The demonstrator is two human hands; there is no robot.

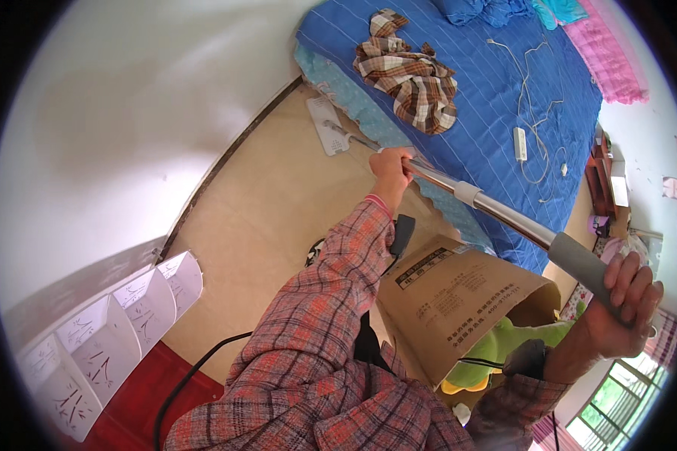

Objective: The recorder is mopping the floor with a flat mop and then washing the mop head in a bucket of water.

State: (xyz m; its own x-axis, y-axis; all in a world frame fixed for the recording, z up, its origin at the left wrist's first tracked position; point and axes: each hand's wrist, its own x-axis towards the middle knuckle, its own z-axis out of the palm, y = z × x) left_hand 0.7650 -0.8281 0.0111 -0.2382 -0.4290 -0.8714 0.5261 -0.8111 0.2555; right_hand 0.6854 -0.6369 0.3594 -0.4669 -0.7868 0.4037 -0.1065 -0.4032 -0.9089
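Observation:
Both of my hands are wrapped round a long metal-handled flat mop [510, 216]. My left hand [391, 167] grips the pole low down, toward the mop head. At the upper end my right hand [617, 308] closes over the grey foam grip [581, 263]. The white rectangular mop head [326, 129] lies flat on the floor, between the wall and the bed's hanging edge. My sleeves are plaid, and a dark band sits round my right wrist.
A bed with a blue striped cover [474, 90] bears a crumpled plaid garment [410, 75] and a white power strip [520, 144] with cables. An open cardboard box [459, 289] holding a green plush toy [504, 346] stands close at my right. White shelves [105, 338] line the left wall.

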